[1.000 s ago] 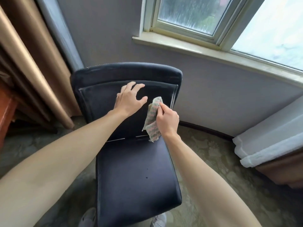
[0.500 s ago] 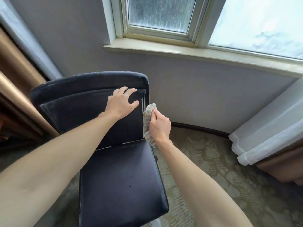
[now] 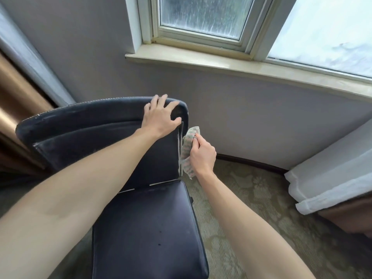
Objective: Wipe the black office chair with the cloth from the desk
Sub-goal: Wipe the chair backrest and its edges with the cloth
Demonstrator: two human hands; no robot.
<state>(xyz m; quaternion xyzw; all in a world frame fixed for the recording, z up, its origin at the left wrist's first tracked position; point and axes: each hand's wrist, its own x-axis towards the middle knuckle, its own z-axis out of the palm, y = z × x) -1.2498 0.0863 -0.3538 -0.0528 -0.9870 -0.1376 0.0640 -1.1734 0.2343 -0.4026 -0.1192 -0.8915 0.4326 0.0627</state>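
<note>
Head view shows one black office chair (image 3: 149, 228) filling the frame from 9 o'clock down to 6 o'clock, its backrest toward the wall. Two bare hands work on it. The left hand (image 3: 159, 117) lies flat near the backrest's top right corner, fingers spread and relaxed over the upper edge, thumb out, holding nothing. The right hand (image 3: 202, 156), at 3 o'clock of the left one's wrist, has its fingers and thumb curled around one pale patterned cloth (image 3: 186, 152), pressing it against the backrest's right side edge. The cloth hangs in a narrow strip down toward the seat's rear corner. Two window panes (image 3: 203, 15) sit at 12 to 2 o'clock above one stone sill (image 3: 221, 64). One white curtain (image 3: 330, 178) hangs at 4 o'clock over patterned carpet (image 3: 251, 198).
</note>
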